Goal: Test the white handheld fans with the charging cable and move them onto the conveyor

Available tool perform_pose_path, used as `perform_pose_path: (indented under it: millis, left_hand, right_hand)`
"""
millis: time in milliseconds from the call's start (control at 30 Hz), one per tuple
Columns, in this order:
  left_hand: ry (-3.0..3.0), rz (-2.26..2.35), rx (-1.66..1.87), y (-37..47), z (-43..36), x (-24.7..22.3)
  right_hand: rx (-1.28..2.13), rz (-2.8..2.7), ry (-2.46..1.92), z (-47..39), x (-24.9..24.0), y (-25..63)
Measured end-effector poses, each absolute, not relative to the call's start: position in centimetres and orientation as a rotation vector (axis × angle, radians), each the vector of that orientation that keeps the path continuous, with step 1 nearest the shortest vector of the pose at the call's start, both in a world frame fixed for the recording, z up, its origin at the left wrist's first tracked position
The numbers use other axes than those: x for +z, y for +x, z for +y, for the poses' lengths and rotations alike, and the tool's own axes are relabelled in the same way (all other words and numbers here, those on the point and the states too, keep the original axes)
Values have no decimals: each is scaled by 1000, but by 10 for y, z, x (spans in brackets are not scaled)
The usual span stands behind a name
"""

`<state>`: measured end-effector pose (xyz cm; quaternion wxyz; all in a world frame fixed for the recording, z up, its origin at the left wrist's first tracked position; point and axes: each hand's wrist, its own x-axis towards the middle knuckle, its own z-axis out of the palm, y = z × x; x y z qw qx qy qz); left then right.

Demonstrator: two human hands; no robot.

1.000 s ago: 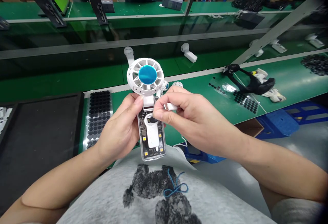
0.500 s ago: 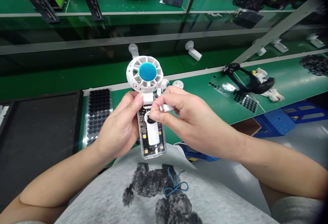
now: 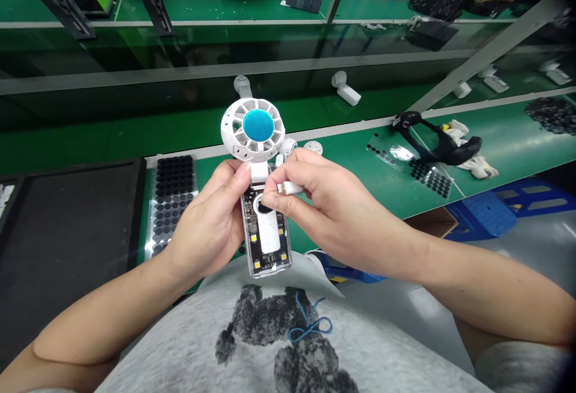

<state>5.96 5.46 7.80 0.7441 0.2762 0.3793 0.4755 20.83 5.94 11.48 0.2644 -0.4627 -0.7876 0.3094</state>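
While the left hand [image 3: 211, 231] grips the handheld fan [image 3: 260, 189] upright above the lap, just off the counter [image 3: 360, 159], the right hand [image 3: 315, 201] pinches a small white plug [image 3: 290, 188] and presses a black pad [image 3: 263, 207] onto its clear handle. Risk: a slipping fingertip would seat the pad askew.

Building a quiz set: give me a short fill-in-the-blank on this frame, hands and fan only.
1. The left hand grips the small fan's clear handle, and the disc at the middle of the fan head is ____.
2. The right hand pinches a small ____ piece beside the handle.
3. The sheet of dots on the bench lies on the person's ____ side.

Missing words: blue; white; left
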Motion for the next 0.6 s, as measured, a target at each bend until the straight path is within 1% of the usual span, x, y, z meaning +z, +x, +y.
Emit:
perform_pose_path:
  millis: [467,600]
  left_hand:
    - [606,830,1017,56,54,81]
    - [627,848,1056,58,54,82]
  right_hand:
    - [678,-2160,-1222,58,114,206]
    - [636,-2135,-1199,56,113,206]
